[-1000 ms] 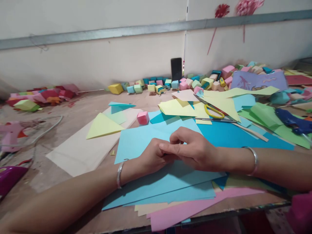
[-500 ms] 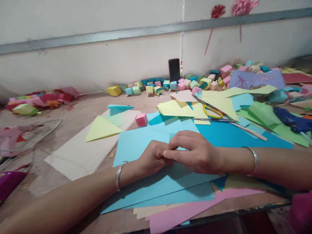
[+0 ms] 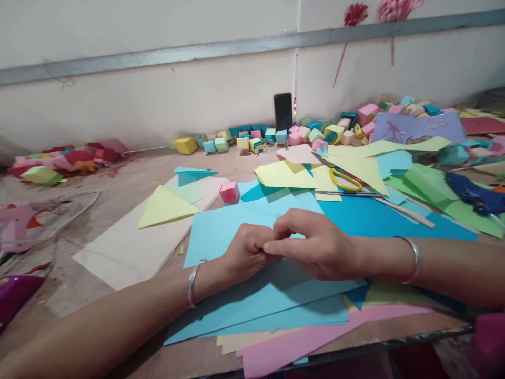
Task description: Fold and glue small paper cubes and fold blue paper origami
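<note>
My left hand (image 3: pixel 249 251) is closed like a fist above light blue paper sheets (image 3: pixel 221 223). Against its knuckles rest the bent fingers of my right hand (image 3: pixel 315 245), thumb and fingertips pressed together there. Whatever lies between the two hands, if anything, is hidden. A small pink paper cube (image 3: pixel 229 192) sits just beyond them on the left. Behind my right hand lie yellow-handled scissors (image 3: pixel 346 180) on yellow paper pieces (image 3: pixel 284 173). A folded yellow paper (image 3: pixel 168 207) rests on a pale sheet (image 3: pixel 145 250) to the left.
Many small paper cubes (image 3: pixel 221 144) line the wall, near an upright phone (image 3: pixel 283 111). A blue glue gun (image 3: pixel 477 193) lies at right, a pink one (image 3: pixel 16 223) with a cord at left. Pink paper (image 3: pixel 315 337) overlaps the table's front edge.
Both hands stay together in nearly the same spot. The right fingers have shifted slightly at the left knuckles. The view has tilted a little.
</note>
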Demonstrator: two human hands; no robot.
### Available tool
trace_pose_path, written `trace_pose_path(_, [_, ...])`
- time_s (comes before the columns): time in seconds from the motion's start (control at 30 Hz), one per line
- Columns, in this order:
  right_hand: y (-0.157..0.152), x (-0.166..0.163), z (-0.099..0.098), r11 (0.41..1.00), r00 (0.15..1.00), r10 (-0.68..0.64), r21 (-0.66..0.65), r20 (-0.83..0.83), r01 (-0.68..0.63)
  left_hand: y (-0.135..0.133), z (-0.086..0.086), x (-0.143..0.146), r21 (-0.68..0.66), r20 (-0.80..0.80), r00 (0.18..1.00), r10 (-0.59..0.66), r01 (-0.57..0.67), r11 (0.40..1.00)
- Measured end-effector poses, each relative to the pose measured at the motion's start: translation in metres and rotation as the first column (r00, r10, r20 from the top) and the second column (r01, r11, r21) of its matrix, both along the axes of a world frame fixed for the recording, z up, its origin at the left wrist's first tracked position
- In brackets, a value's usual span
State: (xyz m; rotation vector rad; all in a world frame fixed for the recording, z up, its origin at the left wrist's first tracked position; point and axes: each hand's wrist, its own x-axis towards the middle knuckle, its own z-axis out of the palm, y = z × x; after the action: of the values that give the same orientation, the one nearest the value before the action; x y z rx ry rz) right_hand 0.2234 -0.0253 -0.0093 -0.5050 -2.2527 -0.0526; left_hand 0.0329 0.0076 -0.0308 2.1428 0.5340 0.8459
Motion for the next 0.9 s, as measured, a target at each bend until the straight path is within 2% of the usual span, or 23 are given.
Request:
trace_pose_path(0.1, [0.006,0.005,0.004,0.998,0.996,0.018,-0.051,-0.092,-0.023,0.001,0.009,-0.001,0.042,-0.025,1.000,-0.008,0.009,0.999])
trace_pose_path(0.2, [0.018,0.012,0.003,0.982,0.980,-0.151,-0.135,-0.128,0.134,0.006,0.008,-0.001,0.151,-0.083,0.992,0.099,-0.086,0.985])
trace_pose_path(0.27, [0.026,0.017,0.001,0.938,0.952,-0.301,-0.194,-0.048,0.286,0.010,0.005,-0.001,0.314,-0.126,0.970,0.210,-0.162,0.936])
trace_pose_path(0.33, [0.031,0.019,-0.002,0.878,0.905,-0.416,-0.218,0.095,0.426,0.013,0.004,-0.002,0.464,-0.153,0.937,0.315,-0.213,0.860])
trace_pose_path(0.43, [0.031,0.019,-0.006,0.804,0.803,-0.491,-0.178,0.337,0.567,0.016,0.005,-0.003,0.594,-0.155,0.901,0.406,-0.243,0.767])
trace_pose_path(0.53, [0.030,0.017,-0.011,0.794,0.730,-0.477,-0.118,0.490,0.597,0.018,0.006,-0.003,0.646,-0.180,0.905,0.385,-0.186,0.740])
trace_pose_path(0.7, [0.031,0.014,-0.014,0.808,0.714,-0.440,-0.107,0.544,0.580,0.021,0.002,-0.002,0.608,-0.329,0.897,0.296,-0.038,0.793])
trace_pose_path(0.77, [0.029,0.014,-0.010,0.829,0.703,-0.404,-0.091,0.585,0.552,0.022,0.003,-0.002,0.606,-0.378,0.882,0.283,0.005,0.796])
trace_pose_path(0.9, [0.018,0.010,0.004,0.896,0.631,-0.272,-0.049,0.726,0.442,0.019,0.009,-0.001,0.645,-0.480,0.823,0.303,0.098,0.758])
